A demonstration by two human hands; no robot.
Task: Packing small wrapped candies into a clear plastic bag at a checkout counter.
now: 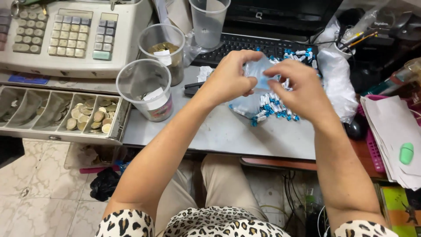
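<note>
Cluttered grey bench (pixel 228 136): cash register (pixel 70 35) at far left with open coin drawer (pixel 61 114), three clear plastic cups (pixel 147 90) beside it, black keyboard (pixel 258 46) behind, paper stack (pixel 390 131) at right. Left hand (pixel 230 77) and right hand (pixel 302 90) both closed, pinching a small clear plastic bag (pixel 259 72) between fingertips, held just above bench centre. Directly under and behind hands, pile of small blue-and-white capsules (pixel 274 107) partly inside a larger clear bag (pixel 243 105) lying on bench.
</note>
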